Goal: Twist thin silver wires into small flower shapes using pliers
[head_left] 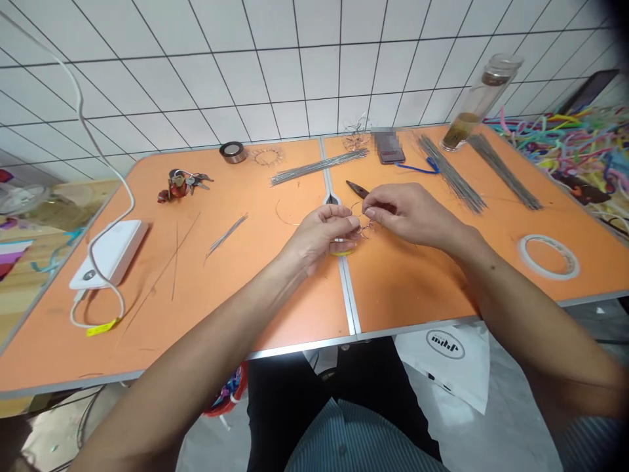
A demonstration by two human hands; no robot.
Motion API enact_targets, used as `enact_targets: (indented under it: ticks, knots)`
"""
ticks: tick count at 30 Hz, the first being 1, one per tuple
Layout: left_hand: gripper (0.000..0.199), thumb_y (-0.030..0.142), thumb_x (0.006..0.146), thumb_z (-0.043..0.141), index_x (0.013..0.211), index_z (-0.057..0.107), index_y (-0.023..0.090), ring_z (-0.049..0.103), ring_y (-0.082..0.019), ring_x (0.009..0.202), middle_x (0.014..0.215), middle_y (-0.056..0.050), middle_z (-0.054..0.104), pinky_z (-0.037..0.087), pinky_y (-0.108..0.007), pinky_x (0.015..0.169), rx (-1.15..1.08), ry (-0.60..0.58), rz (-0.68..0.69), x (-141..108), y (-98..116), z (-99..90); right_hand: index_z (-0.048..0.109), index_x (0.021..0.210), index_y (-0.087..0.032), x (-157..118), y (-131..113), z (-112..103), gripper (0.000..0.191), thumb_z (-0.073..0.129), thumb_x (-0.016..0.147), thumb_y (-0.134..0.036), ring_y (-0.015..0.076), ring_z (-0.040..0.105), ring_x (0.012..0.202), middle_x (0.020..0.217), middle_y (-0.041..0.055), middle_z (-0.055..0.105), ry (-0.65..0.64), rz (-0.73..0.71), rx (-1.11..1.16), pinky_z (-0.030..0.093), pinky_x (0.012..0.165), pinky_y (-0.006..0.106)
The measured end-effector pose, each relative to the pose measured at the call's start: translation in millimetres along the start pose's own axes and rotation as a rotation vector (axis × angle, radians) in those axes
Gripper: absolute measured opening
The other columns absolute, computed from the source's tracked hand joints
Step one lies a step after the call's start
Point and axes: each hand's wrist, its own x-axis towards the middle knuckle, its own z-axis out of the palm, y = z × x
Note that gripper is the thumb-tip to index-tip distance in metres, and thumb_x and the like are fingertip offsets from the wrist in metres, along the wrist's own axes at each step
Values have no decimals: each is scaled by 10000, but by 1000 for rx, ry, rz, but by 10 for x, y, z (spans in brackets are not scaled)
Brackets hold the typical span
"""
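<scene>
Over the middle of the orange table (403, 282), my left hand (327, 233) pinches a thin, coppery piece of bent wire (366, 229) with small loops. Close beside it, my right hand (398, 210) has thumb and forefinger pressed together on the same wire. Just behind my right hand lie pliers (357, 189) with dark jaws, partly covered by the hand. White-handled scissors (333, 196) show behind my left fingers, mostly hidden. A thin curved wire (280, 215) lies to the left of that hand.
Wire bundles (319, 166) lie at the back and right (457, 177). Around them are a phone (390, 147), a glass bottle (479, 105), black tape (232, 152) and a white tape roll (549, 257). Keys (184, 185) and a cabled power bank (109, 254) lie left. A tiled wall (275, 72) stands behind.
</scene>
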Motion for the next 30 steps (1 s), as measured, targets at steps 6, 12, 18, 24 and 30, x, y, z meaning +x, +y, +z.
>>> enact_targets:
  ticks: [6,12,18,24,30]
  knots:
    - [327,132,752,946,957,696,181,753,-127,697,798,-5,763,619,-261,719,-18,34,81,155,-116,214,816,958,-231,-97,147,10,139,679,966,-249,215,649,828,918,36,793,123,80,92,437,760,350]
    - [338,243,782,965,978,696,186,759,-134,712,825,-11,769,597,-248,684,-42,22,109,207,-197,232,776,893,-236,-95,179,40,244,825,933,-472,184,629,741,881,33,760,210,246,388,460,671,333]
    - [325,146,742,925,987,717,195,720,-118,691,797,25,734,588,-253,695,35,15,232,212,-240,254,749,966,-252,-69,185,57,417,919,870,-621,198,639,659,786,34,719,234,321,574,476,568,350]
    - [276,125,745,865,968,718,196,708,-122,701,786,21,718,563,-250,693,66,41,243,206,-222,276,751,980,-263,-47,203,80,372,978,832,-518,239,719,748,842,46,746,284,362,582,528,582,361]
    - [254,131,753,848,957,710,194,689,-118,693,787,22,699,572,-258,704,25,91,276,232,-238,272,771,1016,-248,-53,153,124,405,1022,799,-479,214,750,834,971,60,804,269,340,720,632,741,370]
